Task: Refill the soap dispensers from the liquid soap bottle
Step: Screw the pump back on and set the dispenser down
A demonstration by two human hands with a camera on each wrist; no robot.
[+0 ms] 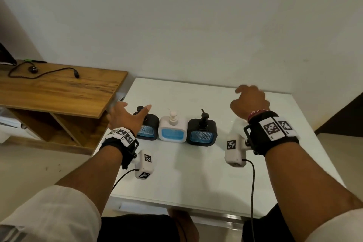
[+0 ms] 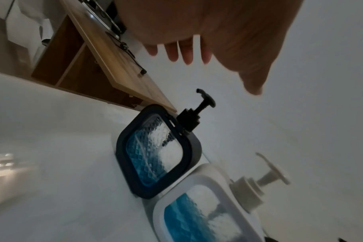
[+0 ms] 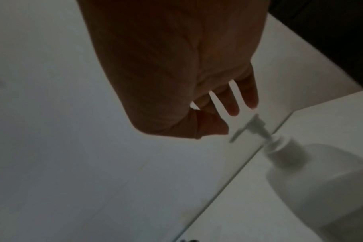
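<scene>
Hovers with the left hand (image 1: 125, 118), fingers spread and empty, right over the upright pump of the left black dispenser (image 1: 150, 129), and holds the right hand (image 1: 250, 102), fingers loosely curled on nothing, just short of the liquid soap bottle (image 3: 321, 180), pump nearest the fingertips.

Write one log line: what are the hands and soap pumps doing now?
left hand: open, over left black dispenser | right hand: open, holds nothing | white dispenser, right black dispenser: upright, pumps on
</scene>
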